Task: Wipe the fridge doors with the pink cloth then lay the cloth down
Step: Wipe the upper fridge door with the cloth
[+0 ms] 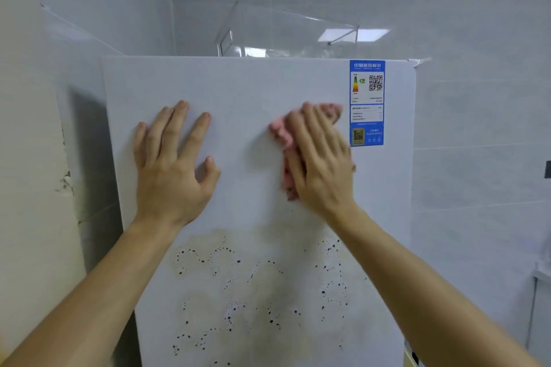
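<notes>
The crumpled, fuzzy pink cloth [280,134] lies bunched under the right hand [319,158], whose straight fingers press it on the smooth white fridge door [238,83]. The left hand [173,164] lies flat, fingers spread, at 9 o'clock. Brown speckled stains [253,292] spread at 6 o'clock; a blue label [366,103] sits at 2 o'clock.

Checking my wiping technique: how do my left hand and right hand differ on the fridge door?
The left hand lies bare and flat on the fridge door, fingers spread; the right hand presses the pink cloth against it. The left hand looks sharp, the right hand blurred. The left hand sits toward the door's left side, the right hand beside the blue energy label. Both rest above the dark speckled stains.
</notes>
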